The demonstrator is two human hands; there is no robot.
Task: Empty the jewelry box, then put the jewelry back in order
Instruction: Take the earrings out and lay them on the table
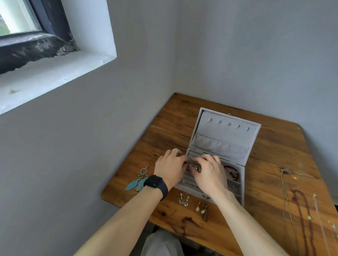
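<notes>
We have the jewelry box (220, 144) standing open near the middle of the table (264, 171), lid tipped back toward twelve o'clock; both hands meet over its padded slots on the nine o'clock side. Our left hand (170, 167) and right hand (209, 172) have their fingers curled in, together pinching a small dark piece (193, 166); what kind of piece it is we cannot tell.

We judge that we are still emptying; a red bracelet (232, 171) lies in the compartment at three o'clock, and small items show in the slots nearer us.

To do this step well, we should ease the piece straight up out of the padding and not drag it sideways; one hand can steady the box while the other lifts. We should set it down with its kind; feather earrings (136, 183) lie at nine o'clock of the box, heart earrings (183, 199) and drop earrings (200, 208) at six, necklaces (303, 209) at four. Keeping pairs together and chains apart should spare us tangles when we refill.
</notes>
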